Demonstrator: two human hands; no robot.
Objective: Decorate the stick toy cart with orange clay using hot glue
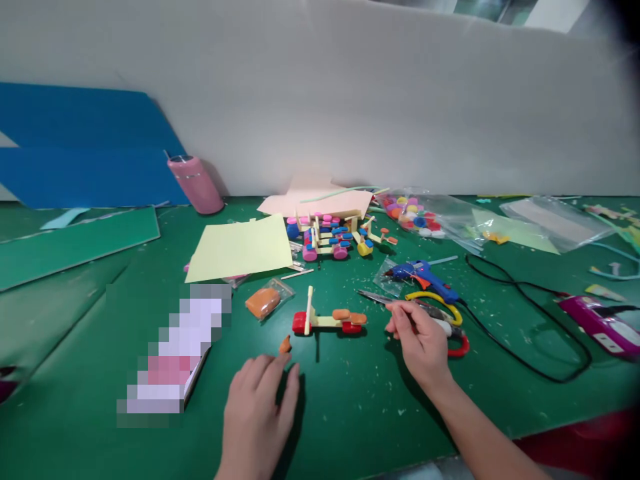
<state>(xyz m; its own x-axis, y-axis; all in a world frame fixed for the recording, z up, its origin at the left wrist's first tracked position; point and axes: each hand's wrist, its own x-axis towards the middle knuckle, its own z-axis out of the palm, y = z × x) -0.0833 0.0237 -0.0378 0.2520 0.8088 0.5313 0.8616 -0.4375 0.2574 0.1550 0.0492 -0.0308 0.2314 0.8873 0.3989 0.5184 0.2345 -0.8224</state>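
My left hand (257, 403) lies low over the green table, fingers stretched forward and thumb apart. Its index fingertip is at a small orange lump (285, 345) that looks like modelling clay; whether they touch is unclear. In front stands a small toy scooter (327, 322) with red wheels, a pale stick frame and orange pieces on top. My right hand (417, 337), to its right, has thumb and fingers pinched together; what they hold, if anything, is hidden. Beneath and behind that hand lie scissors (375, 297) with pointed blades, and yellow and red handles (459, 345) show beyond it.
A bag of orange clay (263, 302) and a pale yellow sheet (240, 248) lie behind the left hand. Several finished-looking toys (325, 240) stand farther back. A blue glue gun (425, 277) with a black cord (525, 373) is at right. A pink cup (196, 183) leans by the wall.
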